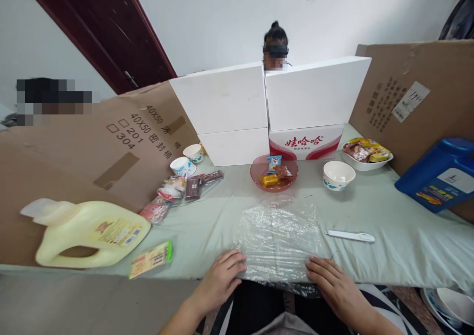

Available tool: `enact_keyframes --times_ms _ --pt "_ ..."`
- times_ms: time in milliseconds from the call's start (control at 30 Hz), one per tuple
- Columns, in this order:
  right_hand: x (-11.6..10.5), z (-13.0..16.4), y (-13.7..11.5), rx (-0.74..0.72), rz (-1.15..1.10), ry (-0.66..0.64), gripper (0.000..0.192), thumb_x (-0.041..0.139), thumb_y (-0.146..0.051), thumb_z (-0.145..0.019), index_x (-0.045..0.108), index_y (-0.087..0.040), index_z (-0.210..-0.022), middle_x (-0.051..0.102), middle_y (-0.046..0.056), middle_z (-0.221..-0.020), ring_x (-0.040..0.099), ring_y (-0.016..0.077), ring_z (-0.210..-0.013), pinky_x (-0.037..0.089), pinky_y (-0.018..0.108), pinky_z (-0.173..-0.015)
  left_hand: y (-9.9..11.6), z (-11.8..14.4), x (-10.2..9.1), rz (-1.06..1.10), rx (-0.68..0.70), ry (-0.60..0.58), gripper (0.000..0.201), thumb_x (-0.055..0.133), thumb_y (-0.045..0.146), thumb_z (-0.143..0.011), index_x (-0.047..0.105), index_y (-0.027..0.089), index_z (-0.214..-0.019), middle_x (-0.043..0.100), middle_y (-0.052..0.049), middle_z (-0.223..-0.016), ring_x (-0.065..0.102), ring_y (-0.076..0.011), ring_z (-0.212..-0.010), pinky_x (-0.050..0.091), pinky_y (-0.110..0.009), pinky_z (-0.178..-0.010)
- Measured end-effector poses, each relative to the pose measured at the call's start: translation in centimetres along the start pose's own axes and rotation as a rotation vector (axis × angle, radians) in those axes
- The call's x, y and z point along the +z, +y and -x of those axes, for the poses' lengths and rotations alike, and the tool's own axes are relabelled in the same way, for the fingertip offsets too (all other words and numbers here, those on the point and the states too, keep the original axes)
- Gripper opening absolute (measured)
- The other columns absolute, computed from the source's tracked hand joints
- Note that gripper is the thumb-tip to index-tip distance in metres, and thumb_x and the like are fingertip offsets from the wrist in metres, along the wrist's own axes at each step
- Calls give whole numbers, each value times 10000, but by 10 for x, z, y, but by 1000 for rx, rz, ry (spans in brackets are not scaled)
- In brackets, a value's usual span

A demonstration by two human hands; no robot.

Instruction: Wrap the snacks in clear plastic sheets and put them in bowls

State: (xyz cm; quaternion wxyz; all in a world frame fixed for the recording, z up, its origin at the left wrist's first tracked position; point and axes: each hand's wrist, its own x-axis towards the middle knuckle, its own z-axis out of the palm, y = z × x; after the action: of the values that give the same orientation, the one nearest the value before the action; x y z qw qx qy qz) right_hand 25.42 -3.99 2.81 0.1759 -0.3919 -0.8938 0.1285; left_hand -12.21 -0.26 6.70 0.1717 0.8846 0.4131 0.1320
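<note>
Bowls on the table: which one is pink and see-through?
The pink bowl in the middle, in front of the red-and-white box, holding wrapped snacks. The other bowls are white.

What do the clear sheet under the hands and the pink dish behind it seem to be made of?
The clear sheet looks like thin plastic film: see-through, glossy and finely wrinkled, and both hands, left and right, rest on its near edge. The pink dish seems translucent plastic or glass, since light passes through its rim; I cannot tell which.
</note>
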Motion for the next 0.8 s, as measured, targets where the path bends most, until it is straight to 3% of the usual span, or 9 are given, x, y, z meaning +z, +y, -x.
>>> enact_keyframes --times_ms 100,200,367,567,800 --pt "-2 5 -2 99 -148 92 259 415 -194 -937 641 -237 -1056 687 82 -1110 593 218 -1135 486 396 -961 10 -2 -9 161 -40 -71 213 469 131 -885 653 234 -913 690 -39 -964 626 -181 -947 500 -320 -860" --pt "-10 -2 0 315 -371 191 221 423 -297 -941 631 -237 -987 704 67 -928 669 197 -878 544 335 -779 14 -13 -21 313 -169 -140 160 478 178 -876 634 211 -855 672 -1 -814 611 -140 -757 474 -237 -718" --pt "-13 -36 20 681 -569 365 320 430 -473 -892 597 -219 -991 671 23 -705 654 192 -656 519 312 -634 -2 -53 -28 399 -340 4 149 471 237 -864 604 191 -816 603 28 -683 548 -128 -640 413 -216 -619" --pt "-3 -77 39 856 -300 363 361 404 -359 -881 538 -186 -1169 680 20 -751 650 202 -674 460 310 -664 -24 -98 -2 139 -573 188 114 521 186 -845 631 203 -867 672 16 -773 603 -135 -720 395 -220 -673" --pt "-4 -94 36 955 -39 190 375 394 -301 -949 472 -135 -1276 705 98 -958 671 236 -866 428 305 -731 -29 -101 28 -25 -672 277 136 522 264 -909 636 208 -861 681 10 -770 605 -140 -714 361 -227 -655"
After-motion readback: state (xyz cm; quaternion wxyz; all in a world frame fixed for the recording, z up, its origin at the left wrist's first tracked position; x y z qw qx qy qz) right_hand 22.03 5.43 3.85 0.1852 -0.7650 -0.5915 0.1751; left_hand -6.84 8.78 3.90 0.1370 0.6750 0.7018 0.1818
